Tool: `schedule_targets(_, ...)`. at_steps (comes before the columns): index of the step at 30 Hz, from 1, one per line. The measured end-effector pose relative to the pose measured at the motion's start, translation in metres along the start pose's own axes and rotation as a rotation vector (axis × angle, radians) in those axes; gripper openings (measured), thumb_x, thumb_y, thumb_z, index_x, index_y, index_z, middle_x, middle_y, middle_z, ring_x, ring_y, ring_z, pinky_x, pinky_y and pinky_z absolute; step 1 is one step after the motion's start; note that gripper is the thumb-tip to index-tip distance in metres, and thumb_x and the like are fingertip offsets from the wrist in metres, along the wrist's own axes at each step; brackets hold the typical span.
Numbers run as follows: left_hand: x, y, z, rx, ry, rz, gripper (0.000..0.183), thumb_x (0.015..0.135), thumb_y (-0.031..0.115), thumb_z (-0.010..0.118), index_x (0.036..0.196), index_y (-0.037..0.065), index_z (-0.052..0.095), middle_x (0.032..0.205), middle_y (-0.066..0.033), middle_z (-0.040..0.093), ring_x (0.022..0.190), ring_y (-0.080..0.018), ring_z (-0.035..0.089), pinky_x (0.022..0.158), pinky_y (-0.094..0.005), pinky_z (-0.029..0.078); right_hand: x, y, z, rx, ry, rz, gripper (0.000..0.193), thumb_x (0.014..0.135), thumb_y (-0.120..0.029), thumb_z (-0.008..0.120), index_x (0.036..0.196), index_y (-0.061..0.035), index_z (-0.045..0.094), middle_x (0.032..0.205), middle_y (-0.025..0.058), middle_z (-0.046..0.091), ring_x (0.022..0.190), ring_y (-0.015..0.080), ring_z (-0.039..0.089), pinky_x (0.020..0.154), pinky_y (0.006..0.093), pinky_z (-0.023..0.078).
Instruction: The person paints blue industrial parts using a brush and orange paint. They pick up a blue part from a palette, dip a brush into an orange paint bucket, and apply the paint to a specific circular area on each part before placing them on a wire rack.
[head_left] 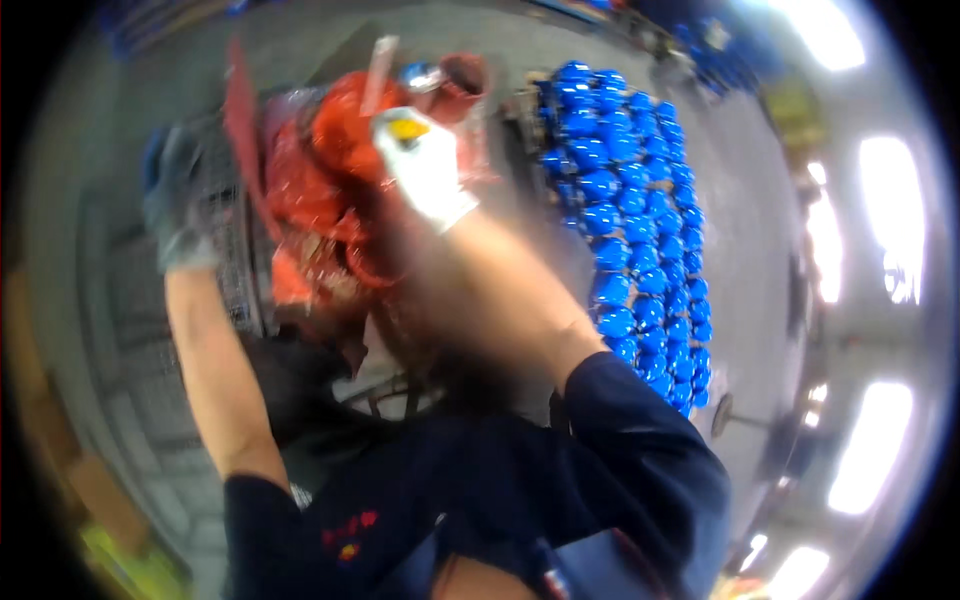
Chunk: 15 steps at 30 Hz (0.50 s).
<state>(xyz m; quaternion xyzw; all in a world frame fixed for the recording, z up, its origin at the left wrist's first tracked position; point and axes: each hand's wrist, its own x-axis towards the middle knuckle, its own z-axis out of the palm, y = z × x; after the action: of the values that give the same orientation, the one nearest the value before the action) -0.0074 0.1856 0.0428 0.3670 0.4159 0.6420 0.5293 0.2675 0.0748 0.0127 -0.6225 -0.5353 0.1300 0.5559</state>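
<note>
My right hand (422,168), in a white glove, is closed above the red heap. A pale, narrow strip-like tool (379,78) sticks up from its fingers, blurred, so its kind is unclear. A yellow patch (408,129) shows at the fingers. Beneath and beside this hand lie glossy red plastic-like wrapping (305,195) and a rounded orange-red piece (345,125). Just beyond it stands a red cylindrical container (463,82) beside a small blue-and-silver object (420,76). To the left, my grey-gloved left hand (180,205) is over a wire-mesh surface (230,220); motion smears its fingers.
Rows of shiny blue rounded parts (630,220) stand close on my right. An upright red panel (245,135) edges the heap on the left. More blue parts (715,55) are at the far right. Brown boxes (100,490) lie at the lower left.
</note>
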Motion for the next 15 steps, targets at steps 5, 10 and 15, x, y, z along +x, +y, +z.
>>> schedule_targets(5,0.031,-0.014,-0.051,-0.065,-0.08,0.014,0.04,0.098,0.019,0.065,0.134,0.002,0.06,0.132,-0.0118,0.065,0.116,-0.0252,0.064,0.103,-0.043,0.05,0.06,-0.131,-0.029,0.282,0.322,-0.375,0.016,0.08,-0.005,0.076,0.094,-0.0112,0.07,0.079,0.007,0.065,0.064,0.0255,0.058,0.06,0.0349,0.048)
schedule_targets(10,0.023,-0.015,-0.052,-0.14,-0.249,-0.033,0.041,0.099,0.018,0.064,0.137,0.001,0.058,0.133,-0.0123,0.064,0.119,-0.0252,0.063,0.105,-0.0428,0.05,0.029,-0.059,-0.016,-0.056,0.241,-0.295,0.011,0.078,-0.011,0.073,0.088,-0.011,0.069,0.08,0.0127,0.066,0.074,0.0343,0.063,0.069,0.0441,0.052)
schedule_targets(15,0.022,-0.011,-0.03,0.081,-0.045,-0.192,0.044,0.103,0.019,0.057,0.142,-0.001,0.052,0.141,-0.0141,0.058,0.128,-0.0281,0.057,0.105,-0.0416,0.051,0.015,-0.069,-0.01,-0.046,0.325,-0.427,0.02,0.074,-0.014,0.078,0.09,-0.0153,0.067,0.075,0.0054,0.062,0.074,0.0284,0.06,0.07,0.0417,0.048)
